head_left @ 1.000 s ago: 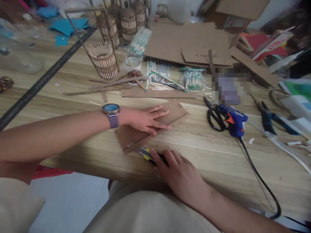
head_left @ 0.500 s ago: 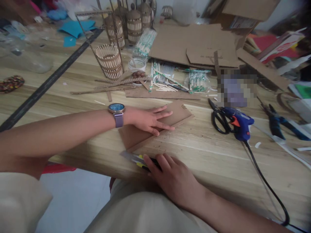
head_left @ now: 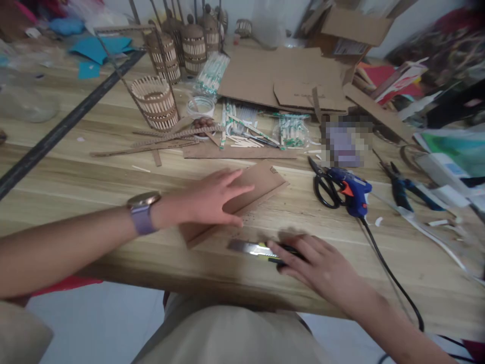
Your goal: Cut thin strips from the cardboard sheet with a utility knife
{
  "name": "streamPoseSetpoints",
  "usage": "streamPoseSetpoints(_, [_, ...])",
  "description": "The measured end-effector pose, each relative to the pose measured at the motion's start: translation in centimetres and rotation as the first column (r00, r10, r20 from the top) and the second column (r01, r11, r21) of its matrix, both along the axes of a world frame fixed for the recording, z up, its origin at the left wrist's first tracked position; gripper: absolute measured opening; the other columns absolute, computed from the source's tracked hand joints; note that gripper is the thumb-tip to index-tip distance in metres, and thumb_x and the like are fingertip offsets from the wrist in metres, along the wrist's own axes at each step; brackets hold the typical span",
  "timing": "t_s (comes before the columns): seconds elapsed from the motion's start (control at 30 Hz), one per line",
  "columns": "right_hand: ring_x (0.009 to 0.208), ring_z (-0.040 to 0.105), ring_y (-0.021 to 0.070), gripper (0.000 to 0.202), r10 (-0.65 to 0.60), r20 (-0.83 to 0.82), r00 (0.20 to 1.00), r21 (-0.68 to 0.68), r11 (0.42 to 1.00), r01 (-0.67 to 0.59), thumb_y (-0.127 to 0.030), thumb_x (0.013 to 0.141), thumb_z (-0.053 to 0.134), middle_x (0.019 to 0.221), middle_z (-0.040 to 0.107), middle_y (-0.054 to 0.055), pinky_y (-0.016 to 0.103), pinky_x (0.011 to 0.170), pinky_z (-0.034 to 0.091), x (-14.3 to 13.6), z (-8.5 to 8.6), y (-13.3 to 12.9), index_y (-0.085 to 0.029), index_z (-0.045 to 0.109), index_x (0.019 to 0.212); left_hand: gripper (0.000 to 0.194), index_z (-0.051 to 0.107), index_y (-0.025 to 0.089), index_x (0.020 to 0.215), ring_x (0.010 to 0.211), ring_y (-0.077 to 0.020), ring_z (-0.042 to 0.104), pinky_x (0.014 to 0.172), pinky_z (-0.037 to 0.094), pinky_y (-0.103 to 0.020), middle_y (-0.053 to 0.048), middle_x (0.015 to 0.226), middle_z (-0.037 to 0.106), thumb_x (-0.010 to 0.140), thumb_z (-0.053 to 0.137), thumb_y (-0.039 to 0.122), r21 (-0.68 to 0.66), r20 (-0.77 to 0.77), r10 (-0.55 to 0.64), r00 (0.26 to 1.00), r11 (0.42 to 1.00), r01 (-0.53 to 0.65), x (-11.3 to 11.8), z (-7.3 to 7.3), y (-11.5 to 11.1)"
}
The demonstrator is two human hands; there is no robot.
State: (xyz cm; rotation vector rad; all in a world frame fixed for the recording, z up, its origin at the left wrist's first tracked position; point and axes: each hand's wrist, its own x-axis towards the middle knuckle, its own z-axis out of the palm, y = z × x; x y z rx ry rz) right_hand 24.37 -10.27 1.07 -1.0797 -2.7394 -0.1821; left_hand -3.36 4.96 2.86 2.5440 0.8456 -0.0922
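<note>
My left hand (head_left: 208,198), with a watch on its wrist, is spread over a piece of brown cardboard (head_left: 261,184). Its fingers are apart and hold nothing; whether the palm touches the cardboard I cannot tell. The cardboard lies at a slant, with a narrow strip along its near edge. To the right, low over the table, my right hand (head_left: 314,263) is closed around a yellow and black utility knife (head_left: 261,249). The blade is out and points left, near the cardboard's lower end. Small crumbs lie between the knife and the cardboard.
Black scissors (head_left: 326,188), a blue glue gun (head_left: 352,191) with its cord and pliers (head_left: 403,188) lie to the right. Behind are a stick basket (head_left: 155,103), cardboard strips, wrapped sticks, a tape roll (head_left: 200,107) and large cardboard sheets (head_left: 261,76). A dark bar (head_left: 71,119) crosses the left.
My right hand has moved right with the knife, away from the cardboard's lower corner. My left hand has shifted left and back along the cardboard, its fingers still spread. The view has turned slightly.
</note>
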Motion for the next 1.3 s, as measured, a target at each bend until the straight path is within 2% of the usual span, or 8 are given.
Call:
streamPoseSetpoints(0.17, [0.116, 0.059, 0.0253, 0.051, -0.078, -0.017, 0.997, -0.09, 0.993, 0.077, -0.051, 0.103, 0.044, 0.125, 0.068, 0.013, 0.04, 0.092, 0.05, 2.1, 0.6, 2.4, -0.019, 0.057, 0.14, 0.037, 0.065, 0.016, 0.103, 0.137, -0.0409, 0.047, 0.111, 0.041, -0.053, -0.022, 0.159, 0.038, 0.082, 0.079, 0.042, 0.174, -0.017, 0.106, 0.994, 0.98, -0.101, -0.4, -0.5, -3.2])
streamPoseSetpoints(0.33, [0.111, 0.061, 0.0255, 0.034, -0.121, -0.019, 0.993, 0.063, 0.991, 0.121, -0.028, 0.1, 0.056, 0.119, 0.073, 0.01, 0.038, 0.088, 0.046, 0.5, 0.6, 7.8, -0.018, 0.065, 0.131, 0.023, 0.062, 0.018, 0.089, 0.126, -0.0381, 0.055, 0.104, 0.046, -0.053, -0.019, 0.152, 0.047, 0.077, 0.081, 0.025, 0.196, 0.087, 0.06, 0.994, 0.978, -0.076, -0.7, -0.8, -3.4])
streamPoseSetpoints(0.63, [0.09, 0.064, 0.0211, 0.017, -0.018, -0.041, 0.999, 0.135, 0.991, 0.024, -0.024, 0.101, 0.055, 0.095, 0.075, 0.007, 0.034, 0.08, 0.045, 1.2, 1.1, 8.9, -0.016, 0.07, 0.101, 0.019, 0.065, 0.015, 0.097, 0.142, -0.0422, 0.041, 0.114, 0.037, -0.058, -0.022, 0.156, 0.042, 0.08, 0.074, 0.014, 0.38, 0.147, -0.234, 0.961, 0.91, 0.164, -1.1, 0.7, 0.1])
streamPoseSetpoints(0.83, [0.068, 0.06, 0.0173, 0.028, -0.403, -0.419, 0.814, -0.291, 0.908, 0.3, -0.043, 0.098, 0.056, 0.079, 0.068, 0.006, 0.031, 0.06, 0.046, 3.0, 2.2, 8.6, -0.02, 0.068, 0.088, 0.055, 0.055, 0.016, 0.135, 0.145, -0.0415, 0.038, 0.117, 0.029, -0.065, -0.021, 0.149, 0.052, 0.087, 0.076, 0.034, 0.605, 0.349, -0.213, 0.912, 0.795, -0.047, -0.3, 3.9, 1.6])
streamPoseSetpoints(0.93, [0.054, 0.051, 0.0126, 0.037, -0.702, -0.537, 0.468, -0.701, 0.68, 0.216, -0.057, 0.083, 0.071, 0.064, 0.059, -0.002, 0.027, 0.05, 0.038, 1.7, 3.4, 8.5, -0.021, 0.067, 0.086, 0.025, 0.065, 0.016, 0.118, 0.11, -0.028, 0.065, 0.098, 0.05, -0.045, -0.013, 0.118, 0.07, 0.098, 0.06, 0.031, 0.386, 0.6, 0.026, 0.8, 0.866, -0.318, 0.6, 4.5, -0.7])
streamPoseSetpoints(1.03, [0.049, 0.045, 0.0076, 0.046, -0.874, -0.459, 0.161, -0.884, 0.432, -0.179, -0.058, 0.067, 0.084, 0.061, 0.055, -0.006, 0.022, 0.047, 0.035, -1.0, 4.6, 8.9, -0.02, 0.064, 0.083, 0.024, 0.07, 0.016, 0.106, 0.072, -0.0175, 0.065, 0.069, 0.053, -0.03, -0.005, 0.088, 0.071, 0.095, 0.059, 0.035, -0.254, 0.521, 0.42, 0.743, 0.907, -0.335, 2.0, 3.4, -3.2])
streamPoseSetpoints(1.17, [0.052, 0.051, 0.0049, 0.05, -0.94, -0.34, 0.03, -0.821, 0.281, -0.497, -0.048, 0.055, 0.094, 0.071, 0.063, -0.004, 0.019, 0.05, 0.039, -4.4, 5.0, 9.8, -0.018, 0.062, 0.078, 0.036, 0.07, 0.015, 0.101, 0.062, -0.0137, 0.058, 0.059, 0.047, -0.025, -0.002, 0.078, 0.067, 0.084, 0.067, 0.045, -0.836, 0.313, 0.672, 0.672, 0.53, -0.141, 3.8, 1.2, -5.0])
streamPoseSetpoints(1.3, [0.057, 0.055, 0.0066, 0.046, -0.927, -0.374, 0.032, -0.79, 0.3, -0.535, -0.047, 0.059, 0.093, 0.072, 0.064, -0.004, 0.021, 0.054, 0.042, -5.9, 3.9, 10.2, -0.018, 0.062, 0.078, 0.025, 0.068, 0.015, 0.081, 0.056, -0.0101, 0.051, 0.055, 0.039, -0.022, 0.004, 0.064, 0.057, 0.08, 0.069, 0.04, -0.897, 0.313, 0.755, 0.577, 0.434, -0.082, 4.5, 0.7, -5.5])
